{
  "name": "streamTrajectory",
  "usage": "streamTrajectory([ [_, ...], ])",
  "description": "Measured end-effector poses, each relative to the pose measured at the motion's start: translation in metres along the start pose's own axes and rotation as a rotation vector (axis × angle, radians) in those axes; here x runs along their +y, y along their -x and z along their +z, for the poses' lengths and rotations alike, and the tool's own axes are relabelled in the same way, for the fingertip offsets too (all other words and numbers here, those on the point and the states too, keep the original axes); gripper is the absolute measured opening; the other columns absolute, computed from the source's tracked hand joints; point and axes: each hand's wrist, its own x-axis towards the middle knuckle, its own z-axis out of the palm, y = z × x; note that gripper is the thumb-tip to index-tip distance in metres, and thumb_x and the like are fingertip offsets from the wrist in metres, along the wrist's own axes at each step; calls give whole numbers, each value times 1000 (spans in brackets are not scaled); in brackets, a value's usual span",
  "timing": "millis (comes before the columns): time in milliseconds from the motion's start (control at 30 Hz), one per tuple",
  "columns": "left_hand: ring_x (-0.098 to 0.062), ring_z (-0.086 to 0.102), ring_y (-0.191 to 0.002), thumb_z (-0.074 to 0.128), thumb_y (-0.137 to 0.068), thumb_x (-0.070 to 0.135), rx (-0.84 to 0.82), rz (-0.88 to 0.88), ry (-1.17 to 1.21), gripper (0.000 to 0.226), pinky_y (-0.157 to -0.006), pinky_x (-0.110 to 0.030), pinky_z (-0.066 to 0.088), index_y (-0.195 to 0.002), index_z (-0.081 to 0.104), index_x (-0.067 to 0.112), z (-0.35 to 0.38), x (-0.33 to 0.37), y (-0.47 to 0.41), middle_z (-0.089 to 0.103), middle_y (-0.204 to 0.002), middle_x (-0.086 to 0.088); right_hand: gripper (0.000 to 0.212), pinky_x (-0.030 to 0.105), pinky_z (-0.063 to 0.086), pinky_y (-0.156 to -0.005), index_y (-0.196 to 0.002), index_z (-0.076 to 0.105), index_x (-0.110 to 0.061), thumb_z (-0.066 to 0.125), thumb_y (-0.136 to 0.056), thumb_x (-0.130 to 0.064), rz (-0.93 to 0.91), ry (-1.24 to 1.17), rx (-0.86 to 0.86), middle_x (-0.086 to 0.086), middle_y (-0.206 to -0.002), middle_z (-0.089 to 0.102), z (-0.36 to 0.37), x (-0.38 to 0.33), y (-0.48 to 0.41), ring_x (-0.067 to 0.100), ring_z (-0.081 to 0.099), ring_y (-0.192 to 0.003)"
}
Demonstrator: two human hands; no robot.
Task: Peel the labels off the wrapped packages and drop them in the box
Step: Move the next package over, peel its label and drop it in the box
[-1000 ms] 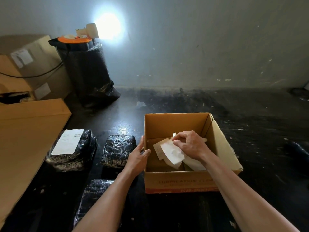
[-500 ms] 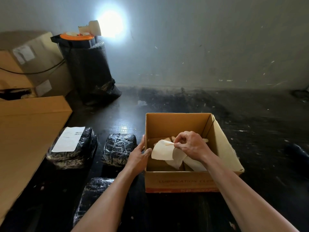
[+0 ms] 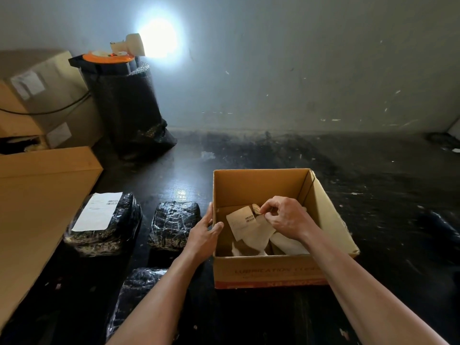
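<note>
Label (image 3: 242, 221), pinched at its corner by the right hand (image 3: 286, 219), hangs inside the box (image 3: 261, 185) just left of the grip, now barcode-up where its blank side showed before. Farther left, the left hand (image 3: 205, 235) still clasps the box's wall, thumb inside.

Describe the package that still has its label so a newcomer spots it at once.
Find the open cardboard box on the dark floor. Left of it, beside the big flat cardboard sheet, lies the far-left package. Only it carries a white label.
</note>
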Motion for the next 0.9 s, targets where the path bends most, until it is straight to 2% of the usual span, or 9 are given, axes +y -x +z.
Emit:
streamTrajectory([
  [167,-23,48,-140,51,-107,30,3,5,-26,64,-107,-41,47,-160,18,41,-1,2,0,43,-158,1,19,19,59,-76,-112,72,-18,68,-94,-22,8,-10,-8,-2,-117,71,0,-3,1,12,67,-103],
  [267,-24,47,-141,51,-107,31,12,26,-56,65,-107,-40,47,-162,17,36,0,5,1,39,-161,1,22,14,55,-74,-115,70,-20,68,-95,-25,14,0,-21,-2,-121,70,1,-8,2,13,66,-107],
  [367,-24,47,-141,50,-107,32,29,38,-100,62,-107,-39,47,-162,21,28,-1,4,2,45,-156,-1,29,19,56,-81,-121,68,-19,68,-95,-29,22,22,-36,-1,-124,69,2,-15,5,14,66,-108],
  [467,-21,57,-132,52,-103,45,15,52,-179,63,-107,-39,51,-159,33,23,-6,-2,0,56,-148,-6,35,28,58,-88,-127,64,-19,66,-96,-33,28,58,-88,-1,-128,68,1,-27,8,15,65,-112],
  [600,-27,55,-134,55,-99,53,72,47,-238,75,-108,-42,50,-158,33,13,-15,0,-1,53,-149,-14,36,24,52,-90,-129,62,-20,63,-97,-36,35,113,-143,-1,-133,64,6,-49,7,16,62,-118],
  [667,-27,59,-129,57,-97,55,115,91,-339,72,-106,-42,51,-153,44,11,-23,0,0,59,-143,-13,37,22,50,-87,-130,61,-22,62,-98,-39,42,139,-150,-3,-134,64,10,-62,5,16,62,-119],
  [767,-19,68,-101,64,-92,58,128,144,-444,57,-89,-36,58,-125,68,11,-45,-2,2,73,-116,-9,39,17,45,-80,-132,59,-23,61,-98,-40,39,172,-178,-4,-133,64,19,-85,-2,17,64,-116],
  [833,-16,68,-94,66,-90,59,131,169,-472,54,-85,-35,60,-115,70,11,-62,-2,4,73,-109,-4,39,20,48,-83,-133,59,-22,61,-98,-40,38,168,-203,-3,-131,65,27,-99,-9,18,65,-113],
  [900,-16,68,-96,65,-92,56,147,189,-483,51,-87,-34,59,-117,70,12,-80,-2,5,72,-112,-4,37,27,55,-88,-130,60,-23,61,-98,-41,40,167,-221,-2,-128,66,35,-112,-18,18,66,-108],
])
